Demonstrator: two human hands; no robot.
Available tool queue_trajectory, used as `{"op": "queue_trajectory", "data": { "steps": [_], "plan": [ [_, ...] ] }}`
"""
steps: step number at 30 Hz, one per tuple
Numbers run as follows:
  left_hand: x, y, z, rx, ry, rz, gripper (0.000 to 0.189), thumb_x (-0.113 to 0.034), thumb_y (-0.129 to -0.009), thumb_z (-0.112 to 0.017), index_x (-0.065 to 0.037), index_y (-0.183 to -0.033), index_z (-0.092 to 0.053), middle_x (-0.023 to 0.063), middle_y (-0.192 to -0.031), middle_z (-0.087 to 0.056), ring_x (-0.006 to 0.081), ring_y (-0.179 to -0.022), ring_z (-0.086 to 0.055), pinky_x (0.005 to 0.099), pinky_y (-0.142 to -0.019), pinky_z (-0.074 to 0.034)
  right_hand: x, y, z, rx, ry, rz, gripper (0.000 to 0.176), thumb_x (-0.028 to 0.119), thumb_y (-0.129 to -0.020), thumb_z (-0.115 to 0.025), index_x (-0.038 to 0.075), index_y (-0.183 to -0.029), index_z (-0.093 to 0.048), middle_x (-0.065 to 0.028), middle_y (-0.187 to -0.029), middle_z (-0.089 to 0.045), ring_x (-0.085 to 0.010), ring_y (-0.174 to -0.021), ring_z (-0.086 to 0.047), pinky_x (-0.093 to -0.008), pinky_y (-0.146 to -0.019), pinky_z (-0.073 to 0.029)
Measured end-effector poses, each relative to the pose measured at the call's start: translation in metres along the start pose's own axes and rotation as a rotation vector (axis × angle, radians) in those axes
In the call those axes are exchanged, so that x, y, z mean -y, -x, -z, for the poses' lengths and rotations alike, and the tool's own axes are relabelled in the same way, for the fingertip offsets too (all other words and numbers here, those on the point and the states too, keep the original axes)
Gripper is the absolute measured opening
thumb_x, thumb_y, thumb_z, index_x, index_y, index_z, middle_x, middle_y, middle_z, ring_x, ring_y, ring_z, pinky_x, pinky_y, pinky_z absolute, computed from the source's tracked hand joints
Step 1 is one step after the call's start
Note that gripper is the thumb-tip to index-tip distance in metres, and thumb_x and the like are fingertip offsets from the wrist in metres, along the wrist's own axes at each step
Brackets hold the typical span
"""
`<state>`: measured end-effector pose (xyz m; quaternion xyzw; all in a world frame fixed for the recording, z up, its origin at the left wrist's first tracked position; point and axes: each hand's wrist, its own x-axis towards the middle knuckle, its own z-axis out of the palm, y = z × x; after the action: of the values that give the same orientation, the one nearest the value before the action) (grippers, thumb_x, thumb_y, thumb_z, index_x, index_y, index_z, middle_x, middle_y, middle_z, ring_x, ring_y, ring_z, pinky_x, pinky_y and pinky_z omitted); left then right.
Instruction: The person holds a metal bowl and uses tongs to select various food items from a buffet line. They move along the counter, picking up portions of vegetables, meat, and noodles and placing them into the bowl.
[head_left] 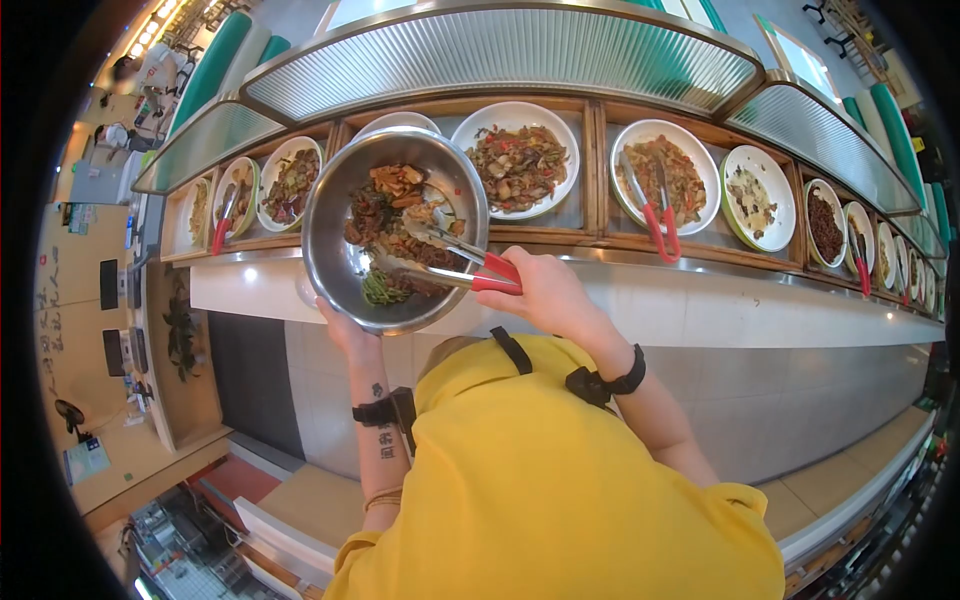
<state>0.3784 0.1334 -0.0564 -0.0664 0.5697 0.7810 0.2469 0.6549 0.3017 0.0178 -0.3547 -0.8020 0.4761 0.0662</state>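
A steel mixing bowl (330,215) is held up in front of the buffet counter, tilted toward me. My left hand (348,328) supports it from below at its lower left; the fingers are mostly hidden behind the bowl. Several foods lie inside, among them orange-brown pieces (398,184), dark greens and a green clump (385,288). My right hand (545,290) is closed round the red handles of steel tongs (455,262). The tongs' tips reach into the bowl and touch or nearly touch the food there.
A wooden counter frame (592,170) holds plates of cooked food, such as a meat and vegetable dish (517,158). Other red-handled tongs (660,215) rest on a plate to the right. A ribbed glass guard (510,60) stands behind. People (160,75) are far off at upper left.
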Motion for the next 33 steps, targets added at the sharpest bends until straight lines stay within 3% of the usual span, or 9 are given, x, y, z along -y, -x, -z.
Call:
{"op": "queue_trajectory", "data": {
  "steps": [22,24,28,33],
  "plan": [
    [0.007,-0.011,0.010,-0.045,0.052,0.009,0.056,-0.043,-0.111,-0.032,0.000,-0.143,-0.046,0.0123,-0.138,-0.056,0.0267,-0.123,-0.056,0.0421,-0.106,-0.045,0.005,-0.014,0.009,0.112,0.055,-0.030,0.055,0.046,-0.084,-0.077,0.001,-0.113,-0.065,-0.0204,-0.097,-0.073,-0.0379,-0.092,-0.070,-0.0441,-0.082,-0.054],
    [0.007,-0.010,0.010,0.006,0.067,-0.006,0.056,-0.044,-0.111,-0.032,0.000,-0.143,-0.046,0.0123,-0.138,-0.056,0.0266,-0.124,-0.056,0.0420,-0.107,-0.045,0.004,-0.015,0.008,0.094,0.035,-0.002,0.059,0.053,-0.083,-0.076,0.000,-0.107,-0.063,-0.0228,-0.090,-0.071,-0.0407,-0.088,-0.069,-0.0478,-0.079,-0.053],
    [0.002,-0.006,0.004,-0.031,0.050,0.016,0.056,-0.044,-0.111,-0.033,0.000,-0.143,-0.045,0.0122,-0.138,-0.056,0.0267,-0.124,-0.056,0.0420,-0.107,-0.045,0.003,-0.016,0.008,0.090,0.032,0.003,0.059,0.052,-0.083,-0.075,0.001,-0.109,-0.063,-0.0225,-0.090,-0.072,-0.0408,-0.088,-0.069,-0.0478,-0.079,-0.054],
    [0.001,-0.006,0.006,0.056,0.078,0.005,0.055,-0.042,-0.111,-0.031,0.000,-0.145,-0.044,0.0125,-0.138,-0.056,0.0270,-0.125,-0.055,0.0427,-0.108,-0.044,0.005,-0.018,0.010,0.121,0.035,-0.028,0.055,0.046,-0.084,-0.078,0.001,-0.112,-0.065,-0.0207,-0.096,-0.073,-0.0378,-0.091,-0.070,-0.0439,-0.081,-0.054]
  ]
}}
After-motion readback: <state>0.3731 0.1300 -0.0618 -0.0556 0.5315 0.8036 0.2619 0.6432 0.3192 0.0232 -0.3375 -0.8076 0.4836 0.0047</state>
